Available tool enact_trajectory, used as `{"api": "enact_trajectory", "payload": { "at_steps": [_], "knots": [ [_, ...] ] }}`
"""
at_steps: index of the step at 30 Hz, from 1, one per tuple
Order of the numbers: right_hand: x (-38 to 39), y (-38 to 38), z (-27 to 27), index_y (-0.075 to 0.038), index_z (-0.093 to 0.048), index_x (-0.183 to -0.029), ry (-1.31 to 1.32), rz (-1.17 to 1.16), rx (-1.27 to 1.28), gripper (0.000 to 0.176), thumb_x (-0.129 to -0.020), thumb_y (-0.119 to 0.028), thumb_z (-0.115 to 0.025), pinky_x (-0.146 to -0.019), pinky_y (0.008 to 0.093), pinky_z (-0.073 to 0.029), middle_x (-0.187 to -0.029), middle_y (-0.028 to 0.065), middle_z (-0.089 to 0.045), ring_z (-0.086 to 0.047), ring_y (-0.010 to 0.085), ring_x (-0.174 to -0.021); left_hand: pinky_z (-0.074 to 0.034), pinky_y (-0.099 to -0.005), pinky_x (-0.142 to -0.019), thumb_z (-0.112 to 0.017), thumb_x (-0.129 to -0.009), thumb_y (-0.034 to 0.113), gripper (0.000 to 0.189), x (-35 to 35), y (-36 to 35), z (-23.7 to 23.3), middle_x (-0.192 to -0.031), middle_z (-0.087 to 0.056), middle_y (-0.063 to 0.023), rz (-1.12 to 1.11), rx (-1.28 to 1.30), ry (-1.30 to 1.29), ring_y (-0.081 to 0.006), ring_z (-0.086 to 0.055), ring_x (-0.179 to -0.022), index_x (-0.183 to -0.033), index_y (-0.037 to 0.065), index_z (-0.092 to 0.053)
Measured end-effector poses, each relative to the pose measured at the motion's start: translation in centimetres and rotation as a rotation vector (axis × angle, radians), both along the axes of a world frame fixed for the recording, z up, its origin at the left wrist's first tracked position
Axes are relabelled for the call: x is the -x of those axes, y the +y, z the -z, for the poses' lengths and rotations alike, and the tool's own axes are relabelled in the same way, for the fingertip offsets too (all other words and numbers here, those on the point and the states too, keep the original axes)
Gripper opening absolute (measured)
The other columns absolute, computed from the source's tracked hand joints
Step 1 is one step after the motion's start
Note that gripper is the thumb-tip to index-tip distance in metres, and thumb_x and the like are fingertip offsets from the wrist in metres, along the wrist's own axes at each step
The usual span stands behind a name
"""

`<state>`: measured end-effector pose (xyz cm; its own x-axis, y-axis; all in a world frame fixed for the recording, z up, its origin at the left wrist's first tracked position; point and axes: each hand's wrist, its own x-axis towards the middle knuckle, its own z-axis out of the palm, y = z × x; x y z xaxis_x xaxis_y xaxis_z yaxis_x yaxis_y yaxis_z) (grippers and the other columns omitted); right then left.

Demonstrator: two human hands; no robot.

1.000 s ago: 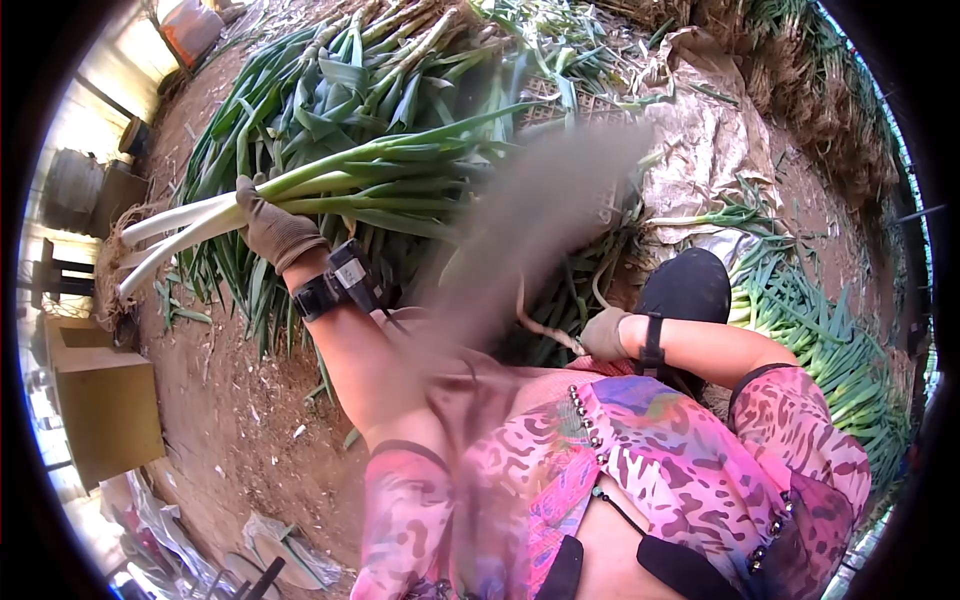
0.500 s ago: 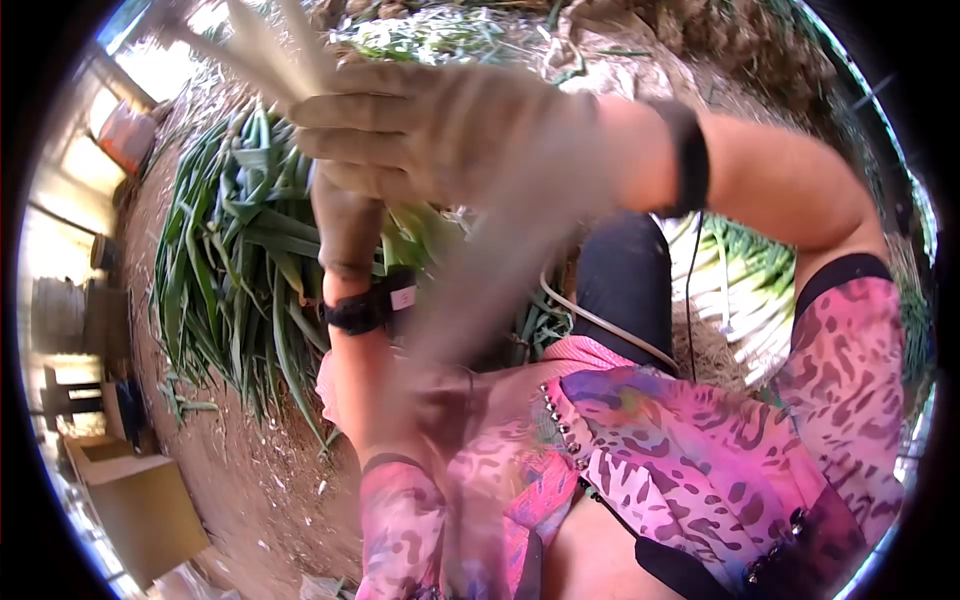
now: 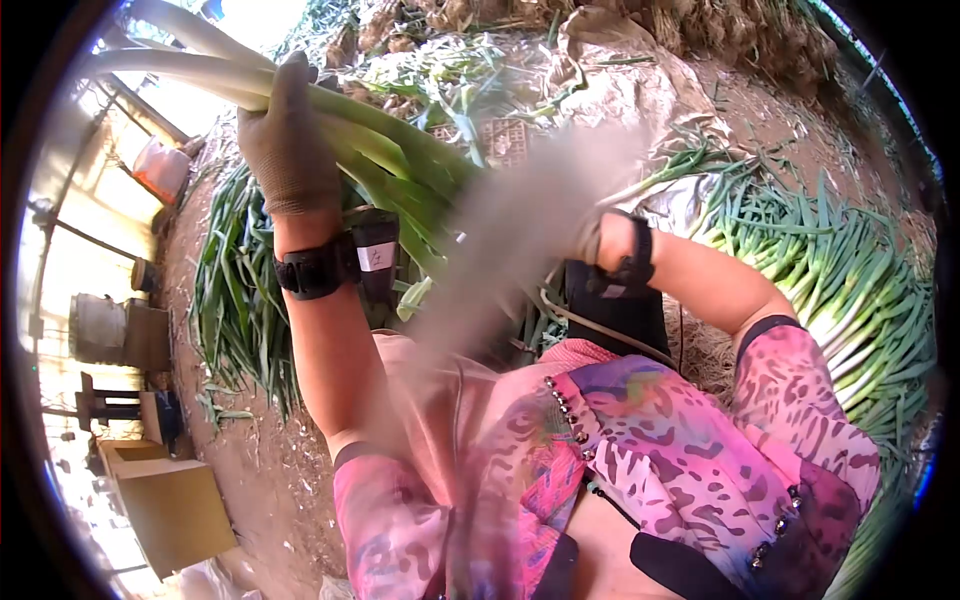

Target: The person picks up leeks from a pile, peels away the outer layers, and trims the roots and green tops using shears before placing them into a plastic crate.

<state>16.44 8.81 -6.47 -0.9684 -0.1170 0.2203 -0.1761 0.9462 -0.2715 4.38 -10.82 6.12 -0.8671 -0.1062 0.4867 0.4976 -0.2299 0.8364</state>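
Note:
My left hand [image 3: 290,140], in a brownish work glove, is closed around several long green onions [image 3: 385,150]. Their white stems [image 3: 185,75] point to the upper left, and the green leaves hang down to the right. A black band with a white label circles that wrist. My right hand [image 3: 585,240] is nearer the middle, by the leaf side of the onions. A blurred grey-brown streak covers most of it, so its fingers are hidden.
A pile of green onions [image 3: 235,300] lies beyond my left arm. Another large heap [image 3: 830,270] spreads at right. Leaf scraps and a pale sheet [image 3: 610,80] cover ground ahead. A cardboard box [image 3: 175,510] stands lower left. A hose [image 3: 610,330] crosses my leg.
My right hand has drawn back from the onion stems, down and to the right. My left hand is now further up and left, still gripping the onions. The view has shifted slightly.

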Motion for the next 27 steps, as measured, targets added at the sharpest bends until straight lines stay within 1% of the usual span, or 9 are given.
{"api": "enact_trajectory", "payload": {
  "at_steps": [7,12,13,17,19,21,23,25,27],
  "knots": [
    [2.6,-1.2,2.6,-0.001,-0.065,-0.112,-0.310,0.021,0.471,0.048,-0.087,-0.041,-0.072,-0.078,0.0390,-0.054,-0.095,0.0169,-0.071,-0.071,0.0314,-0.090,-0.054,-0.0321,-0.070,-0.071,-0.085,0.022,0.038,0.2,-0.6,0.2,-0.092,-0.066,-0.0126,-0.301,0.057,0.073,-0.0193,-0.065,-0.077,-0.105,-0.007,-0.058],
    [-0.5,-0.8,-2.9,-0.003,-0.070,-0.108,-0.604,-0.212,0.903,0.033,-0.093,-0.032,-0.067,-0.073,0.0332,-0.055,-0.087,0.0099,-0.069,-0.067,0.0222,-0.078,-0.054,-0.0403,-0.079,-0.072,-0.079,0.030,0.048,0.7,-1.6,2.4,-0.093,-0.068,-0.0165,-0.641,0.361,0.108,-0.0268,-0.067,-0.081,-0.106,-0.007,-0.056],
    [-0.7,-0.3,-4.6,-0.004,-0.069,-0.109,-0.532,-0.303,0.964,0.030,-0.094,-0.029,-0.066,-0.071,0.0320,-0.054,-0.085,0.0081,-0.068,-0.065,0.0202,-0.075,-0.053,-0.0441,-0.083,-0.071,-0.079,0.032,0.053,0.9,-1.2,3.4,-0.097,-0.069,-0.0189,-0.751,0.446,0.083,-0.0313,-0.068,-0.085,-0.111,-0.006,-0.056],
    [-0.3,4.3,-10.7,-0.005,-0.067,-0.112,-0.051,-0.697,1.089,0.022,-0.098,-0.021,-0.063,-0.062,0.0276,-0.053,-0.079,0.0009,-0.062,-0.059,0.0123,-0.066,-0.052,-0.0447,-0.086,-0.071,-0.078,0.033,0.056,0.8,-0.6,6.2,-0.101,-0.069,-0.0201,-0.665,0.552,0.024,-0.0322,-0.068,-0.089,-0.116,-0.004,-0.055],
    [-0.4,5.9,-10.9,-0.006,-0.066,-0.113,0.094,-0.808,0.996,0.018,-0.099,-0.016,-0.061,-0.058,0.0253,-0.052,-0.075,-0.0027,-0.059,-0.056,0.0083,-0.062,-0.052,-0.0435,-0.086,-0.070,-0.078,0.032,0.054,2.2,-2.0,7.4,-0.101,-0.068,-0.0195,-0.571,0.491,-0.006,-0.0307,-0.068,-0.089,-0.115,-0.004,-0.056],
    [0.3,5.7,-8.3,-0.007,-0.068,-0.103,0.133,-0.842,0.633,0.017,-0.094,-0.020,-0.062,-0.061,0.0318,-0.052,-0.077,0.0034,-0.062,-0.059,0.0168,-0.066,-0.053,-0.0397,-0.078,-0.071,-0.079,0.028,0.046,3.6,-3.7,7.9,-0.093,-0.068,-0.0158,-0.488,0.404,0.035,-0.0262,-0.066,-0.082,-0.110,-0.004,-0.056],
    [1.1,4.3,-1.1,-0.008,-0.070,-0.092,0.023,-0.922,0.115,0.017,-0.089,-0.023,-0.062,-0.064,0.0382,-0.051,-0.079,0.0095,-0.065,-0.062,0.0252,-0.070,-0.052,-0.0363,-0.072,-0.070,-0.081,0.022,0.040,4.0,-5.7,8.0,-0.086,-0.067,-0.0121,-0.350,0.438,0.032,-0.0219,-0.064,-0.075,-0.108,-0.003,-0.056],
    [0.4,2.9,6.7,-0.008,-0.072,-0.081,-0.255,-1.063,-0.221,0.020,-0.084,-0.026,-0.063,-0.068,0.0446,-0.051,-0.081,0.0156,-0.069,-0.065,0.0336,-0.075,-0.052,-0.0321,-0.066,-0.071,-0.083,0.017,0.033,3.7,-8.0,7.5,-0.080,-0.065,-0.0079,-0.210,0.403,0.020,-0.0169,-0.063,-0.070,-0.106,-0.002,-0.056],
    [0.0,2.1,10.8,-0.003,-0.075,-0.088,-0.870,-0.588,-0.286,0.039,-0.078,-0.040,-0.067,-0.073,0.0465,-0.053,-0.088,0.0168,-0.073,-0.069,0.0384,-0.081,-0.050,-0.0278,-0.062,-0.073,-0.086,0.017,0.027,2.0,-8.5,6.6,-0.078,-0.064,-0.0027,-0.072,0.356,-0.032,-0.0124,-0.061,-0.067,-0.102,0.000,-0.059]
  ]
}}
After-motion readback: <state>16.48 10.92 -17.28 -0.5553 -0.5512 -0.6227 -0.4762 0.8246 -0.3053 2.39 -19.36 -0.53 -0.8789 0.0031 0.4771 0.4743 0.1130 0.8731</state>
